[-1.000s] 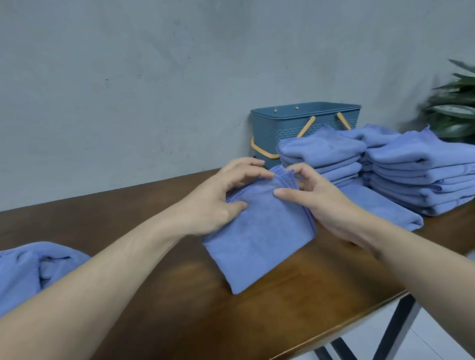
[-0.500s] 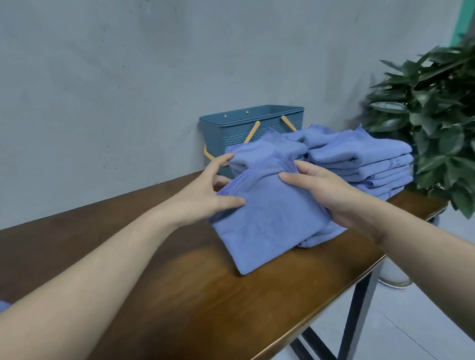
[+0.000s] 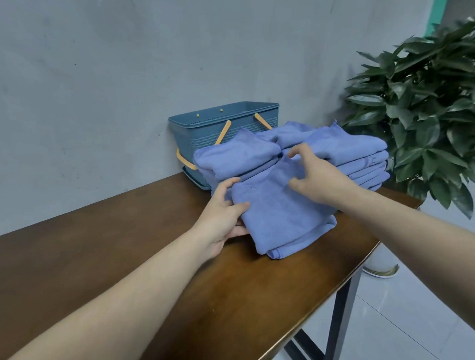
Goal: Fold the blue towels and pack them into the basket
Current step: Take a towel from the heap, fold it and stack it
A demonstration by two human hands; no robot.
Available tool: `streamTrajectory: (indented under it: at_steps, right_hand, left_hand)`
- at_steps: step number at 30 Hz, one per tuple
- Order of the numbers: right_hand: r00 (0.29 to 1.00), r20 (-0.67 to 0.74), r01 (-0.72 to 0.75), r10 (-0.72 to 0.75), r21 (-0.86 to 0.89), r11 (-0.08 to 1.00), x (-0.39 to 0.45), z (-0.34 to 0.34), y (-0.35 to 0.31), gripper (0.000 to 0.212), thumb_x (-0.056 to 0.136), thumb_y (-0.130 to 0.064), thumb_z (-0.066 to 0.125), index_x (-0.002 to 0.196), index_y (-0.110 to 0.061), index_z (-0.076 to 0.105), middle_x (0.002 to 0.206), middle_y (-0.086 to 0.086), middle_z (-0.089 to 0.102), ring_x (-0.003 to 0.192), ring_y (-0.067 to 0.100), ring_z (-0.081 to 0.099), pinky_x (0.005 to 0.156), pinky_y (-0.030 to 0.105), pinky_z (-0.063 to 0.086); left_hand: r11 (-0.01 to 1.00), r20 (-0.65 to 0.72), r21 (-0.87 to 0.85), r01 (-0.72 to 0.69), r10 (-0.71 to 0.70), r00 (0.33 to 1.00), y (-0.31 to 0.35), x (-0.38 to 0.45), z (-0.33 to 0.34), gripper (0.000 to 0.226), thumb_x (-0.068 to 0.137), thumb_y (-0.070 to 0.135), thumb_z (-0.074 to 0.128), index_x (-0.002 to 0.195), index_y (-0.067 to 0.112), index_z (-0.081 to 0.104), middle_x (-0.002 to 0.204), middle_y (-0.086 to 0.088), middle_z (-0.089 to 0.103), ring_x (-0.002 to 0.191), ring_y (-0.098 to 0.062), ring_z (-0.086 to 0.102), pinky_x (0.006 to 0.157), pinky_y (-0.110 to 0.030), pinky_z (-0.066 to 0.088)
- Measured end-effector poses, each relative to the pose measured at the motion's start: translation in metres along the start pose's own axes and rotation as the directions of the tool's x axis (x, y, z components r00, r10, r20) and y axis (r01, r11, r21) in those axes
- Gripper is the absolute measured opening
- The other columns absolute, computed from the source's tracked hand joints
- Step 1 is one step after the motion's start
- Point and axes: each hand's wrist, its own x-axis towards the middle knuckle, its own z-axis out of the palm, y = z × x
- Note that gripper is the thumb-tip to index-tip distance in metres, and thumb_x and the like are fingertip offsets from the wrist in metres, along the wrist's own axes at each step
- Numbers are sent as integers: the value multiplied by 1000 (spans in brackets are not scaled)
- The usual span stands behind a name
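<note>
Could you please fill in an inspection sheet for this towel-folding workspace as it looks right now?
Surface: brown wooden table on dark metal legs, along a grey wall.
Job's things: folded blue towel lies on another towel at the front; stacks of folded towels behind it; teal basket with yellow handles against the wall, its inside hidden.
Clutter: nothing seen.
Grippers: left hand grips the folded towel's left edge, thumb on top, fingers underneath; right hand rests on its far part, fingers curled, pinch unclear.
Cables: nothing seen.
Surroundings: leafy potted plant beside the table's right end, in a white pot; pale tiled floor.
</note>
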Motion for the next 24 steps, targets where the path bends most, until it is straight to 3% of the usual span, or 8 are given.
streamTrajectory:
  at_steps: [2,5,7,10,15,19,22,24]
  right_hand:
    - [994,-30,102,-105,-110,989,3,2,2,31,93,-10,51,117,-25,41,75,1,51,57,24,46,51,37,34]
    - [982,-19,179,-189,-233,956,8,9,9,32,94,-4,45,119,-23,44,99,3,54,69,27,46,58,40,37]
    - [978,-3,196,-208,-316,928,10,19,18,36,91,-2,47,122,-20,46,103,8,56,79,28,45,61,39,35]
    - [958,-20,258,-286,-374,891,7,30,24,39,87,-6,55,123,-18,52,113,6,59,94,29,51,71,43,46]
    - [905,43,420,-424,-255,871,-5,38,10,17,89,-21,59,104,-20,65,98,-1,65,89,23,55,75,37,45]
    - [905,55,425,-422,-160,891,-17,50,-13,16,90,-31,52,97,-24,65,89,-5,61,86,19,51,74,38,46]
    - [891,87,453,-447,-84,887,-28,58,-42,12,94,-29,56,97,-24,67,89,-4,62,87,18,51,77,34,43]
    - [872,124,482,-474,-38,876,-38,68,-67,10,94,-26,58,96,-25,67,87,-6,63,87,16,52,78,33,43]
  left_hand:
    - [998,-27,-69,11,-13,1000,-4,4,4,45,97,-3,56,129,30,54,116,-7,71,100,-24,73,64,-36,61]
    - [993,-78,-119,21,-30,997,-13,10,7,38,96,-5,56,125,20,55,118,-10,71,97,-24,73,66,-37,61]
    - [994,-104,-99,44,-54,993,-23,13,8,33,96,-3,58,121,18,53,120,-11,70,101,-24,73,73,-40,62]
    - [998,-137,-49,42,-48,989,-33,13,5,31,96,2,62,118,22,52,117,-11,69,100,-23,73,75,-37,62]
    - [996,-231,87,-5,25,973,-31,7,-16,37,95,15,67,125,30,51,117,-10,56,81,-17,67,65,-26,57]
    - [953,-299,289,-88,178,937,-30,-13,-55,23,95,14,65,110,31,60,122,-4,56,73,-14,64,60,-28,51]
    - [878,-297,470,-90,253,921,-26,-42,-97,16,97,16,62,98,31,66,108,-2,65,68,-15,63,61,-29,49]
    - [767,-259,639,-57,285,923,-24,-67,-129,15,97,20,62,93,33,66,96,1,69,73,-21,62,68,-27,48]
